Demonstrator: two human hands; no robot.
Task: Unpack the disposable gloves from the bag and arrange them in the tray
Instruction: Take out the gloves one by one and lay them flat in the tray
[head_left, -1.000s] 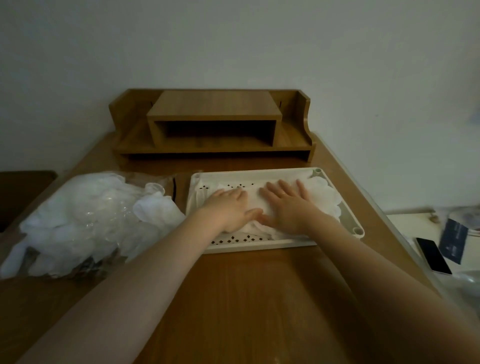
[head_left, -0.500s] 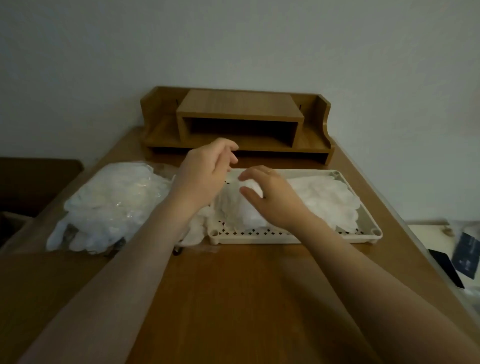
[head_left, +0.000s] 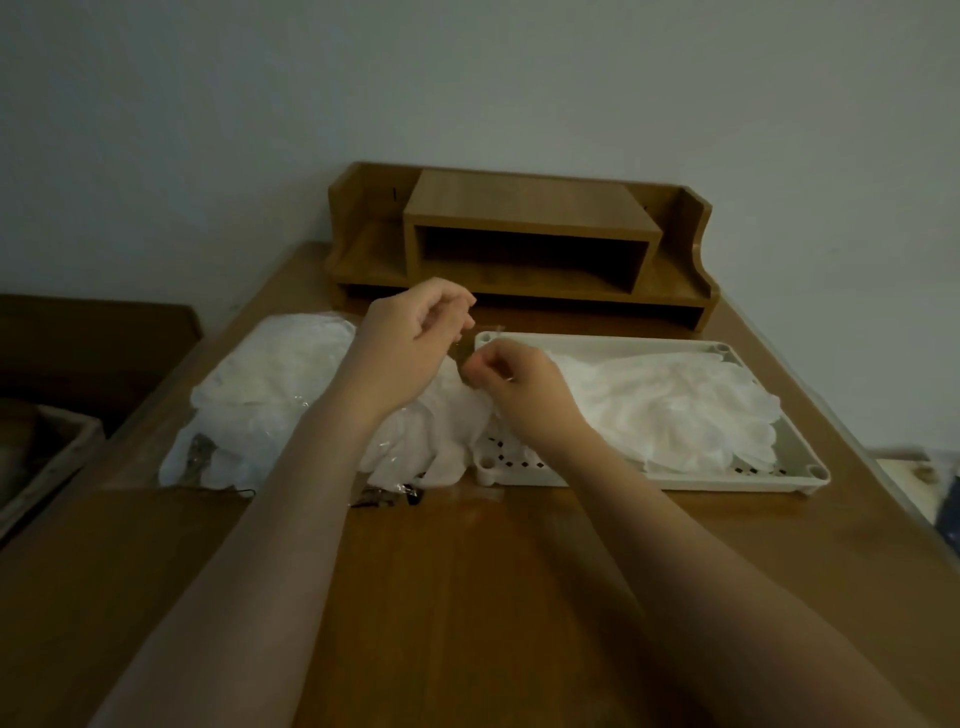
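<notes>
Wooden counter (head_left: 467, 597) fills the near foreground, w/ both bare forearms laid across it towards the middle. Just past the forearms, a clear plastic bag (head_left: 270, 405) of white disposable gloves is seen on the left, its mouth end spilling towards centre. Beside it, on the right, a white perforated tray (head_left: 800, 467) is set flat on the counter; a spread layer of gloves in tray (head_left: 675, 410) covers most of its floor, while the near-left corner shows bare holes.

Left hand (head_left: 415, 338) is raised over the bag's mouth, fingers curled, thumb & fingertips pinched together on what looks like a thin clear edge of the bag; the exact item can't be told for sure. Right hand (head_left: 519, 389) is held just beside it, over the tray's left end, fingers curled & pinched on thin film or glove material; which one can't be told in the dim light. The 2 hands are close but not touching.

Farther back, a wooden desk shelf (head_left: 524, 249) is placed against the pale wall (head_left: 467, 78). At far left, a dark piece of furniture is glimpsed.
</notes>
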